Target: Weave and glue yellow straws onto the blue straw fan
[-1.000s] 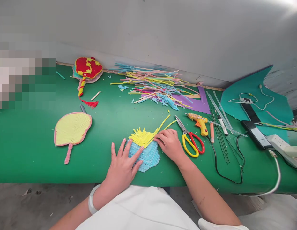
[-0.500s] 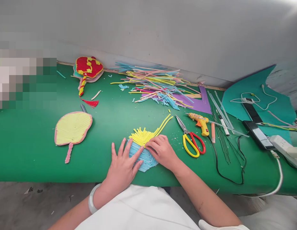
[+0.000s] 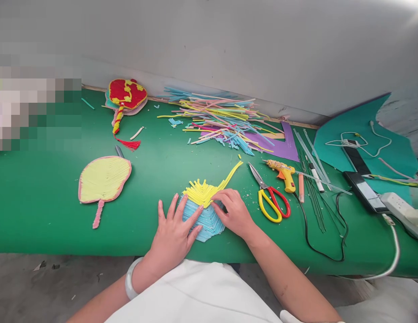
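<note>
A fan-shaped piece [image 3: 209, 224] of blue pipe cleaners, with shorter yellow ones spreading over its top, lies on the green table in front of me. My left hand [image 3: 173, 229] rests flat across its left side, fingers spread. On the upper right, my right hand [image 3: 231, 208] has its thumb and fingers closed at the lower part of a yellow pipe cleaner [image 3: 231, 175]. That strip's long free end sticks out up and to the right, close beside another yellow one. My right fingertips partly cover where it meets the piece.
Scissors [image 3: 271, 197] and a yellow glue gun [image 3: 283, 172] with a black cord lie to the right. A pile of coloured pipe cleaners [image 3: 225, 116] is at the back. Left are a pale yellow fan [image 3: 104, 179] and a red fan [image 3: 128, 94]. A power strip [image 3: 402, 211] sits far right.
My right hand has shifted slightly right and up along the yellow strip, whose free end now lies nearer the neighbouring strip. My left hand stays in place on the piece.
</note>
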The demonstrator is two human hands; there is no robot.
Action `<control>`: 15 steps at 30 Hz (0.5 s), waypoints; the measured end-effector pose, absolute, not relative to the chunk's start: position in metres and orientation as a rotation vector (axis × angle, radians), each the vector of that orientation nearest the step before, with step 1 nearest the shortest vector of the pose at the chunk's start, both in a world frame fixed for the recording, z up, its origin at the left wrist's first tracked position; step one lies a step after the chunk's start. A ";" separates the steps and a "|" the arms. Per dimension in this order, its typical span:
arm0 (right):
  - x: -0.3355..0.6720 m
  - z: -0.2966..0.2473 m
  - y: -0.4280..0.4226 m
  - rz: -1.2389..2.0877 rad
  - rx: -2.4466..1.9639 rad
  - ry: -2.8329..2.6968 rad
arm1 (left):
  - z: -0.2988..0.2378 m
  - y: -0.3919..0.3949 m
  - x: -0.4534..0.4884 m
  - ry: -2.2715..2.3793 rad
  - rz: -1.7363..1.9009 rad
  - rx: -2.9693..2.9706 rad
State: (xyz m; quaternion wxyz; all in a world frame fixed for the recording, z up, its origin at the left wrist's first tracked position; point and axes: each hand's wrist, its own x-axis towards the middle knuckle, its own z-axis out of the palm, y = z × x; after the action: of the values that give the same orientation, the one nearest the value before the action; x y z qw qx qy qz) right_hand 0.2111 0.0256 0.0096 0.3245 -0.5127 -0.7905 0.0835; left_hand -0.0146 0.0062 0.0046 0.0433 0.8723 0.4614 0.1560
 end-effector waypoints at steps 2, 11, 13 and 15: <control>0.209 0.009 0.025 0.212 -1.326 -2.132 | 0.005 0.006 -0.014 1.413 0.466 2.672; 0.208 0.003 0.027 0.191 -1.305 -2.176 | 0.005 0.004 -0.015 1.412 0.556 2.678; 0.209 0.003 0.027 0.192 -1.308 -2.181 | 0.005 0.004 -0.016 1.374 0.583 2.693; 0.208 0.003 0.027 0.191 -1.311 -2.184 | 0.005 0.004 -0.017 1.306 0.607 2.728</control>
State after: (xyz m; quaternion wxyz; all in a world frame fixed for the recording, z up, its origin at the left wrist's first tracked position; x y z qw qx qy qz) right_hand 0.2085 0.0269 0.0032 0.2897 -0.4912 -0.8183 0.0715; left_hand -0.0169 0.0042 0.0052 0.0283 0.8840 0.4231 0.1967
